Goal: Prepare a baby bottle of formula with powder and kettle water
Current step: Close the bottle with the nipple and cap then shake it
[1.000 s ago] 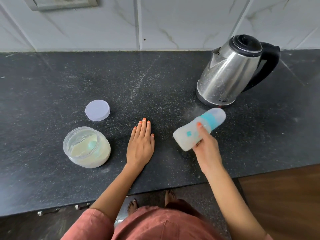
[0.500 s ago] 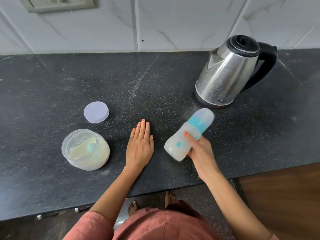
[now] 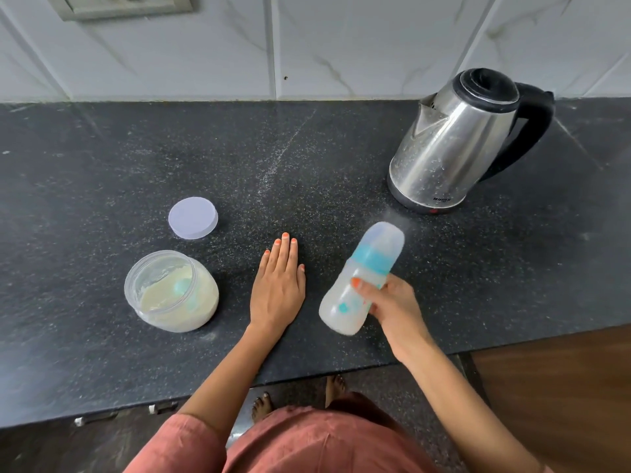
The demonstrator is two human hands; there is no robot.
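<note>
My right hand grips a capped baby bottle with a teal collar and milky liquid inside. The bottle is tilted in the air, cap pointing up and to the right, and looks motion-blurred. My left hand lies flat on the black counter, palm down, holding nothing. To its left stands an open clear jar of formula powder with a teal scoop in it. The jar's round pale lid lies on the counter behind it. A steel electric kettle with a black handle stands at the back right.
A white tiled wall with a switch plate runs behind the counter. The counter's front edge is close to my body. A wooden surface lies at lower right, and bare feet show on the floor below.
The bottle in my right hand has swung from nearly flat and near the kettle to a steeper tilt closer to me. My left hand stayed flat on the counter.
</note>
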